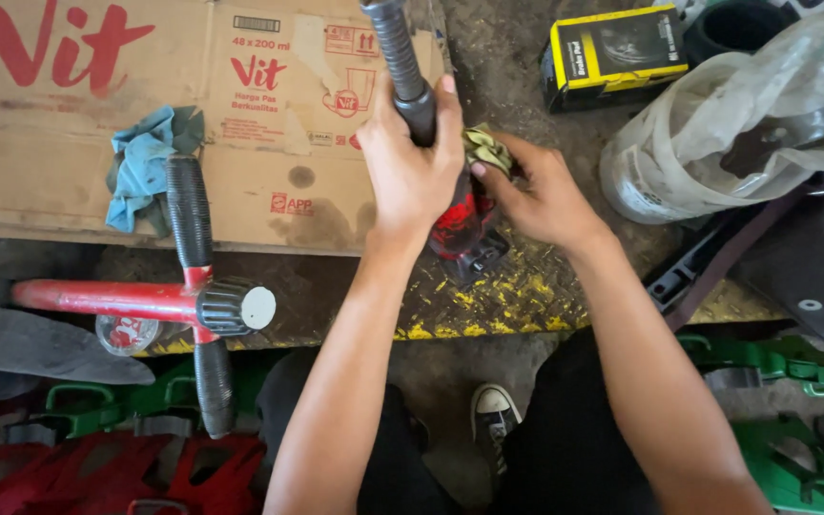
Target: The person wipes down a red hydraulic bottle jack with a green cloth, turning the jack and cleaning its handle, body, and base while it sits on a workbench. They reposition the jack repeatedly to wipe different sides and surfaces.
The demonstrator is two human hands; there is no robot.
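- Two hands meet in our head view: our left hand (410, 167) is wrapped tight around the dark ribbed shaft (399, 52) of a red tool (460, 221) standing on the worn yellow-flecked floor plate (517, 296).
- Our right hand (545, 195) is closed on an olive rag (486, 146), pressed against that tool just beside the left thumb.
- Left of us lies a red T-handle wrench (159, 298) with black grips, partly over flattened cardboard (78, 114) carrying a blue cloth (145, 162).
- Upper right, a yellow-and-black box (612, 55) sits near a clear plastic bag (746, 119).
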